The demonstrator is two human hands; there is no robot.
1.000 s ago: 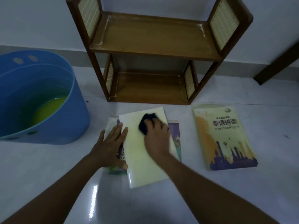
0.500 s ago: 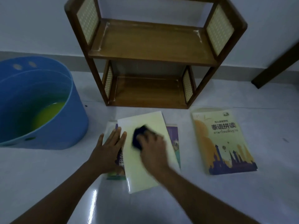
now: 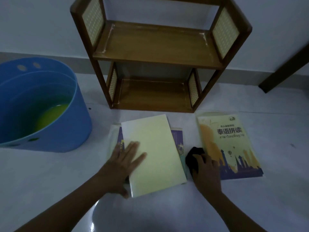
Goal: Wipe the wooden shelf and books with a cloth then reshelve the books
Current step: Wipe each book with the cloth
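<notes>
1. Left hand [image 3: 124,162] lies flat, fingers spread, on the pale yellow book [image 3: 153,153], which tops a small stack on the floor [image 3: 50,178].
2. Right hand [image 3: 206,169] is closed over a dark cloth [image 3: 192,158], just right of that stack.
3. Second book [image 3: 229,144] lies touching the cloth's right side, long axis running away from the person; right hand is nearer.
4. Shelf [image 3: 157,47] stands bare behind.
</notes>
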